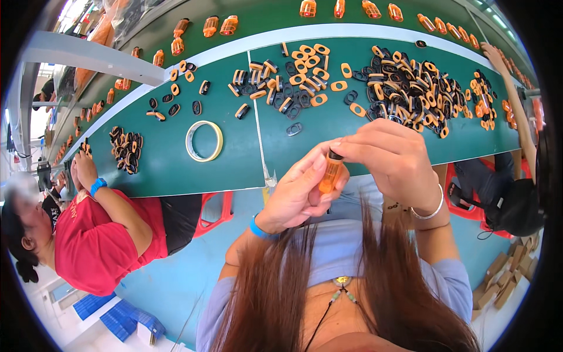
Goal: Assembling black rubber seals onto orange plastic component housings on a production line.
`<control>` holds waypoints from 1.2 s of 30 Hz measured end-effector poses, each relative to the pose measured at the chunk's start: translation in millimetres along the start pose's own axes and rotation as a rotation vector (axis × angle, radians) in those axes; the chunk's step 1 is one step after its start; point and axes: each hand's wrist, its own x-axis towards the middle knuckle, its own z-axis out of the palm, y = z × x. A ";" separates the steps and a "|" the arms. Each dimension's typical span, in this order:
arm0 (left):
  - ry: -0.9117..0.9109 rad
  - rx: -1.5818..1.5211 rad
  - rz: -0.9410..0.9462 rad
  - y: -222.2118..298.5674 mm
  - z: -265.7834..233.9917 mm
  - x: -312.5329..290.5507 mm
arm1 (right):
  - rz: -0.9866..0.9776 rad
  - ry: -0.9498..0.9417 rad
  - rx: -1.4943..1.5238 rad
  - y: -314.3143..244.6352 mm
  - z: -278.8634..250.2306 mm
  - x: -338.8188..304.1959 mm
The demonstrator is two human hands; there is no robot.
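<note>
Container (332, 174) in hands (390, 154); on table (176, 177) beyond, tape roll (220, 141) left, parts heap (413, 88) right.

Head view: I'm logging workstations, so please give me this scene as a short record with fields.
Left hand: holds a translucent orange piece
Right hand: touches the piece's dark end
Tabletop: green
Largest pile: black and orange oval pieces, beyond the right hand
Tape roll: on the tabletop, left of the hands
Co-worker: red shirt, at the left

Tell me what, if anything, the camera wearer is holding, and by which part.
An orange piece with a black top: the left grip holds its orange body, the right grip touches the black top.
</note>
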 end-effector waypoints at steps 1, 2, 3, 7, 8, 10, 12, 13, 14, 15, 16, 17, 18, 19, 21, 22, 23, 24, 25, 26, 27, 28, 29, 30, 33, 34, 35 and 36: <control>-0.021 -0.006 -0.002 -0.3 -1.2 -0.8 | -0.035 -0.016 -0.014 -0.2 -1.3 0.7; -0.019 -0.005 -0.005 0.0 -0.6 -1.1 | -0.070 -0.032 -0.028 -0.5 -2.1 1.2; -0.009 0.017 -0.008 0.8 0.8 -1.2 | -0.068 -0.030 -0.026 -1.3 -2.4 1.8; -0.005 0.049 0.000 -0.2 1.5 -4.4 | -0.156 -0.030 -0.093 -6.6 -1.6 2.7; -0.006 0.049 -0.002 -0.2 2.4 -4.6 | -0.174 -0.033 -0.113 -7.9 -1.5 1.8; 0.054 0.049 -0.017 0.3 4.8 -4.6 | -0.166 -0.023 -0.130 -8.5 2.7 -2.5; 0.052 0.050 -0.020 -0.6 5.5 -4.4 | -0.157 -0.014 -0.148 -9.5 5.3 -6.1; 0.055 0.051 -0.016 -0.6 5.5 -4.5 | -0.162 -0.006 -0.152 -10.0 6.3 -6.1; 0.055 0.051 -0.015 -1.2 4.9 -4.2 | -0.167 0.001 -0.157 -10.1 7.5 -6.5; 0.090 0.066 -0.016 -2.6 3.3 -3.5 | -0.167 0.001 -0.157 -8.6 10.9 -8.5; 0.123 0.081 -0.016 -3.4 0.9 -1.6 | -0.157 -0.003 -0.151 -5.2 16.3 -10.9; 0.119 0.079 -0.015 -3.9 -2.7 0.8 | -0.145 -0.007 -0.145 -1.9 21.5 -12.7; 0.125 0.065 -0.040 -4.3 -7.7 4.3 | -0.145 -0.010 -0.149 1.2 26.6 -13.5; 0.126 0.047 -0.069 -5.5 -13.9 9.7 | -0.084 -0.010 -0.130 4.6 30.9 -14.3; 0.032 -0.122 -0.064 -11.6 -24.3 17.3 | -0.055 0.005 -0.097 2.8 29.0 -12.7; -0.065 -0.304 -0.073 -8.7 -29.0 22.3 | 0.001 0.056 -0.004 9.7 30.7 -8.9; -0.060 -0.301 -0.060 -5.0 -31.0 23.4 | 0.056 0.108 0.091 14.9 32.1 -5.1; -0.120 -0.314 -0.064 0.2 -30.5 24.2 | 0.164 0.147 0.142 11.9 29.0 -1.6; -0.188 -0.327 -0.076 5.3 -29.0 26.2 | 0.156 0.149 0.141 13.2 27.7 -2.9; -0.206 -0.364 -0.079 5.0 -32.1 28.0 | 0.255 0.182 0.222 17.1 25.2 -6.2; -0.209 -0.354 -0.073 9.7 -33.6 29.4 | 0.352 0.215 0.304 21.0 22.1 -9.4; -0.142 -0.257 -0.042 17.0 -35.4 33.3 | 0.365 0.229 0.298 26.6 17.9 -11.1; -0.076 -0.159 -0.012 25.5 -36.6 37.5 | 0.351 0.237 0.296 30.3 16.2 -13.6; 0.004 -0.059 0.047 37.3 -38.2 43.3 | 0.362 0.240 0.277 34.2 15.3 -16.7; 0.362 0.985 0.428 91.5 -60.9 89.9 | 0.326 0.216 0.255 44.9 10.3 -6.7; 0.514 1.294 0.378 117.6 -78.5 109.5 | 0.168 0.149 0.223 45.2 4.3 5.9; 0.575 1.599 0.605 137.6 -79.5 131.2 | 0.025 0.084 0.175 44.4 -4.9 18.1; 0.605 1.866 0.854 164.0 -114.5 156.9 | -0.099 0.099 0.182 39.3 -10.2 34.9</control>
